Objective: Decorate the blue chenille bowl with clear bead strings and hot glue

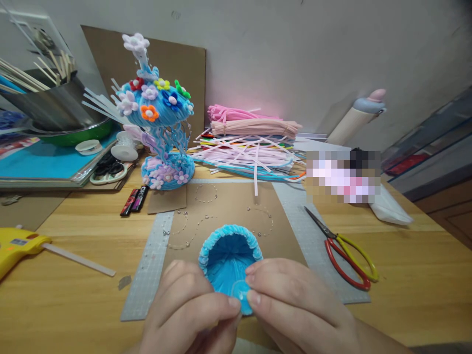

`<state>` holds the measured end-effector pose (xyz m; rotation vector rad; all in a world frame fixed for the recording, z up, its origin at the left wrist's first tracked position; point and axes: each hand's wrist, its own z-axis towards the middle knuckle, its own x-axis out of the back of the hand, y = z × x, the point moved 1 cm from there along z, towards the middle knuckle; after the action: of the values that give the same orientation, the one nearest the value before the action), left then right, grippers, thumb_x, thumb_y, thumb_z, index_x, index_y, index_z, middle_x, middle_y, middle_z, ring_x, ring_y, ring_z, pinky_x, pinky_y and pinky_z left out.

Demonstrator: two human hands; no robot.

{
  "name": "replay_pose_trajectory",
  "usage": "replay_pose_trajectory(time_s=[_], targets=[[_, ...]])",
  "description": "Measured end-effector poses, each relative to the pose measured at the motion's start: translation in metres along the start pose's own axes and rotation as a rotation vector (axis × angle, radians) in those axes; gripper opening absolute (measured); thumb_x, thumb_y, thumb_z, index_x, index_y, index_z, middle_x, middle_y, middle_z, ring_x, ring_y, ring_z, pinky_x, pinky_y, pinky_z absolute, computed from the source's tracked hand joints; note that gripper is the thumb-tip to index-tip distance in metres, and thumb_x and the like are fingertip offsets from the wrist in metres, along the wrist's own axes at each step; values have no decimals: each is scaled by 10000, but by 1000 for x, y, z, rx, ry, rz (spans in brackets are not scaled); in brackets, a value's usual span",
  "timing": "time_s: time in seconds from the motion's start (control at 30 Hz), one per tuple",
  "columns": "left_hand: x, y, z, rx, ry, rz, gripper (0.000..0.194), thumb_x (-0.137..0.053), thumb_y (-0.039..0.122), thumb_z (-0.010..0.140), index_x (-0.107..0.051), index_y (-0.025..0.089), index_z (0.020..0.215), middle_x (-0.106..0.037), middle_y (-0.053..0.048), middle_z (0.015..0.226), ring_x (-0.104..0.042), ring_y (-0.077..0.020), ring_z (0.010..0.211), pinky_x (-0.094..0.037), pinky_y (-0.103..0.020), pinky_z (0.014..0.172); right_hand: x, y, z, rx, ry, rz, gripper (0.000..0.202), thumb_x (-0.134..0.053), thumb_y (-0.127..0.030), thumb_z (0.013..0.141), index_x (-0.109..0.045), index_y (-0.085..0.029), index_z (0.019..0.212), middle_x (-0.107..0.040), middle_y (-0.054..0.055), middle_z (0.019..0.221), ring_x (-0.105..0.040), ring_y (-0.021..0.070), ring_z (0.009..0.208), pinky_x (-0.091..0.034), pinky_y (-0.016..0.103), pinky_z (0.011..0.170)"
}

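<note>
A hollow blue pipe-cleaner dome (230,231) with a fluffy rim lies tipped between my hands, its opening facing me. My left hand (191,305) is closed at its near left side, thumb and forefinger pinched by the lower edge. In my right hand (295,295), thumb and fingertips pinch a small clear round disc (240,290) in front of the opening. The blue shows through the disc. My fingers hide part of the dome's lower rim. Beyond it, several thin beaded strands (177,245) are laid out on brown cardboard (236,201).
A flower-covered pipe-cleaner jellyfish (155,105) stands behind left. Bundles of pipe cleaners (254,128) lie at the back. Red-and-yellow-handled scissors (342,250) rest on the right of the grey cutting mat (142,285). A yellow glue gun (22,246) is at the left.
</note>
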<state>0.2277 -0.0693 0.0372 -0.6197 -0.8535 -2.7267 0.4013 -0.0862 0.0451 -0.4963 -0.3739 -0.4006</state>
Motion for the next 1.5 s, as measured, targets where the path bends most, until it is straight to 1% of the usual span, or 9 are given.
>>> replay_pose_trajectory(time_s=[0.1, 0.23, 0.37, 0.53, 0.73, 1.1, 1.23, 1.33, 1.5], targets=[[-1, 0, 0, -5, 26, 4, 224, -633, 8, 683, -599, 157, 846, -552, 17, 601, -498, -125, 538, -405, -286, 483, -1, 1, 0, 14, 33, -1, 100, -553, -110, 876, -650, -91, 896, -726, 70, 769, -698, 160, 842, -600, 262, 777], [-1, 0, -1, -12, 46, 12, 232, -625, -5, 666, -599, 157, 830, -551, 18, 595, -495, -121, 520, -398, -287, 473, -2, 1, -2, 8, 21, 1, 103, -560, -94, 862, -655, -84, 903, -728, 78, 786, -698, 168, 849, -599, 270, 788], [0, 0, -3, -17, 37, 14, 242, -625, 0, 665, -599, 164, 841, -556, 19, 594, -502, -124, 520, -404, -288, 471, -1, 0, -3, 3, 33, -5, 123, -540, -104, 877, -654, -97, 923, -729, 67, 791, -700, 161, 845, -602, 265, 783], [1, 1, -1, -3, 29, 9, 257, -619, -15, 663, -602, 158, 851, -558, 12, 603, -499, -129, 533, -400, -294, 479, 1, 1, 0, 28, -9, -31, 118, -540, -118, 881, -654, -115, 909, -733, 56, 775, -704, 156, 832, -602, 251, 782], [0, 0, -2, -13, 10, 17, 245, -618, -18, 667, -597, 156, 838, -548, 17, 591, -491, -124, 530, -399, -290, 478, 0, 0, 0, 15, 29, -12, 120, -538, -114, 880, -656, -98, 896, -731, 64, 768, -699, 154, 829, -605, 260, 767], [-1, 2, 0, 8, 27, 20, 243, -627, -9, 671, -604, 160, 843, -562, 9, 603, -499, -131, 543, -406, -295, 488, 1, 2, 0, 32, -6, -12, 117, -546, -95, 866, -660, -96, 887, -735, 65, 768, -704, 160, 843, -601, 256, 791], [-1, 1, -3, 12, 62, 9, 248, -626, -10, 659, -606, 164, 835, -550, 14, 594, -499, -134, 535, -397, -295, 480, 2, 1, 0, 19, -22, -17, 133, -532, -113, 881, -662, -94, 897, -736, 69, 783, -702, 160, 858, -598, 257, 807], [-1, 0, -2, -3, 45, 3, 249, -623, -16, 660, -603, 158, 837, -552, 13, 594, -499, -132, 531, -400, -296, 481, 1, 0, -1, 5, 10, -12, 125, -540, -112, 876, -662, -95, 894, -734, 70, 783, -703, 163, 850, -598, 261, 800], [-1, 1, 3, -4, 22, 29, 250, -620, -13, 663, -598, 167, 836, -561, 21, 589, -507, -121, 519, -404, -280, 477, 1, 0, -2, 18, 1, -17, 117, -551, -110, 867, -660, -104, 908, -737, 62, 781, -703, 160, 841, -604, 266, 780]])
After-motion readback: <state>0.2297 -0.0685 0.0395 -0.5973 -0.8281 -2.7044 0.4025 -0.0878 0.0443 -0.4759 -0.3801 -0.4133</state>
